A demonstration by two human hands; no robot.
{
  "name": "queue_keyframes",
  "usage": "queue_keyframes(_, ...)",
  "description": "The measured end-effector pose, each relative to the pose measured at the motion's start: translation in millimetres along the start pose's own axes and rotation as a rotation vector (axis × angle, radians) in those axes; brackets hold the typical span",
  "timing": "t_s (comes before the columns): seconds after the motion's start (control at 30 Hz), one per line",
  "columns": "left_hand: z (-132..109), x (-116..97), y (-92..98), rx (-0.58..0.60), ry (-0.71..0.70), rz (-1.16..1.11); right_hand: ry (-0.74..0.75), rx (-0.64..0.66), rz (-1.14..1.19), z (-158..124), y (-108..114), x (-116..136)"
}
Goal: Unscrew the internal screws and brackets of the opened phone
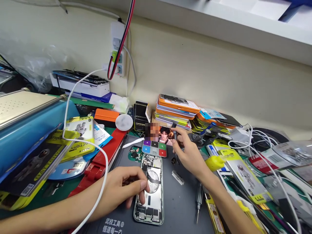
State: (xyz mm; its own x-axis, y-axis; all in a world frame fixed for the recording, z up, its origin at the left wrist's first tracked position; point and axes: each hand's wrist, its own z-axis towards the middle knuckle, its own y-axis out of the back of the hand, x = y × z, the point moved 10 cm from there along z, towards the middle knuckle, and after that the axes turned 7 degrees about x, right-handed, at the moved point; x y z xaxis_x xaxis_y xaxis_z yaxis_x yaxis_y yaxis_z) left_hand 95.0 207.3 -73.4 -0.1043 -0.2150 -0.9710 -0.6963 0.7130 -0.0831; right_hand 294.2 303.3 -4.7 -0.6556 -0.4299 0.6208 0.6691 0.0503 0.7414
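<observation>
An opened phone point(154, 198) lies on the dark work mat point(180, 211), its inner parts and round coil exposed. Over its left side rests my left hand point(134, 185), fingers loosely curled and apart, with nothing visible in them. My right hand point(182, 143) grips an upright dark screwdriver point(175, 134) beyond the phone, to its right. Beside that hand is a pad with coloured squares point(154, 149), at the phone's top end. A small silvery flat piece point(177, 177) lies right of the phone. Another screwdriver point(199, 198) lies beneath my right forearm.
Battery packs point(80, 136) and a red tool point(97, 162) crowd the left, crossed by a white cable point(104, 172). At the back stand stacked boxes point(175, 110) and a picture of a person point(165, 134). A yellow bottle point(215, 162) and more packages point(243, 175) fill the right.
</observation>
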Motion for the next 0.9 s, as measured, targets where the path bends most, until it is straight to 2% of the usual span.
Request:
queue_keyframes(0.27,3,6,3.0,0.007,0.007,0.003,-0.012,-0.112,0.204,-1,24,7)
queue_keyframes(0.63,4,4,3.1,0.000,0.013,-0.005,-0.028,-0.132,0.238,-2,25,1)
queue_keyframes(0.77,3,5,6.7,-0.031,0.017,0.025,-0.014,-0.155,0.214,-6,27,15)
queue_keyframes(0.9,4,8,7.7,-0.036,-0.004,0.009,0.016,-0.128,0.164,-36,15,45)
